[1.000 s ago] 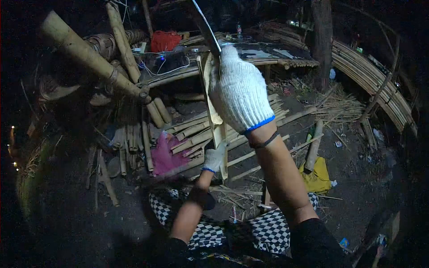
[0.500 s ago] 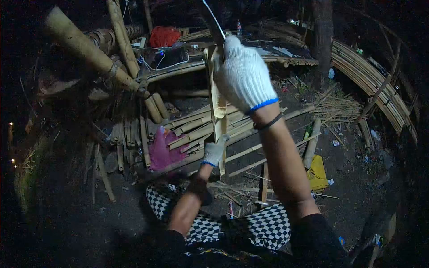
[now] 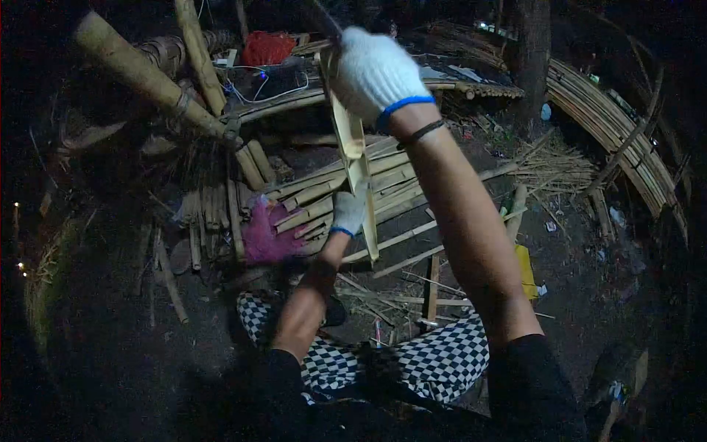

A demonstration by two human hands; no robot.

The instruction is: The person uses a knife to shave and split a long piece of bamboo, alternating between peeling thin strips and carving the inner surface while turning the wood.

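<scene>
A split length of bamboo (image 3: pixel 359 171), pale on its hollow inner face, stands nearly upright in front of me. My left hand (image 3: pixel 349 210), in a white knitted glove, is closed around its lower part. Higher up, my gloved right hand (image 3: pixel 379 74) is shut on a long-bladed knife, its handle hidden by the glove. The dark blade (image 3: pixel 322 16) points up and left out of the frame, and the fist overlaps the bamboo's top end. Behind the left hand lies a pile of split bamboo (image 3: pixel 394 177).
A pink bag (image 3: pixel 269 232) lies left of the pile, a yellow bag (image 3: pixel 526 271) to the right. Thick bamboo poles (image 3: pixel 136 62) slant at upper left. A red plastic bag (image 3: pixel 269 48) rests at the back. Long bundled strips (image 3: pixel 618 125) curve along the right, near a tree trunk (image 3: pixel 534 66).
Both hands have moved up and slightly left in view, the bamboo and the knife with them. Less of the blade shows now.
</scene>
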